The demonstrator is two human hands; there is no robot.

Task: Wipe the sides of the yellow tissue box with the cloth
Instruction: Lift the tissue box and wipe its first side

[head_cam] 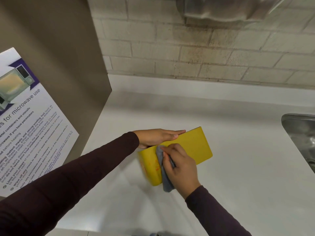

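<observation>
The yellow tissue box [192, 147] has a smooth, hard-looking face with a faint satin sheen; whether it is plastic or coated card cannot be told. Orange smudges mark its near end. The cloth [165, 180] is soft grey fabric, matt and creased into folds. The countertop [238, 167] is white, smooth and lightly reflective. The sink [300, 133] at the right edge is bright metal, polished and shiny. The wall [204, 53] is pale brick, rough and matt, with dark stains. The brown panel [59, 48] on the left is flat and matt. The poster [30, 125] on it is smooth printed paper with a slight gloss. The sleeves [85, 171] are dark matt fabric.
</observation>
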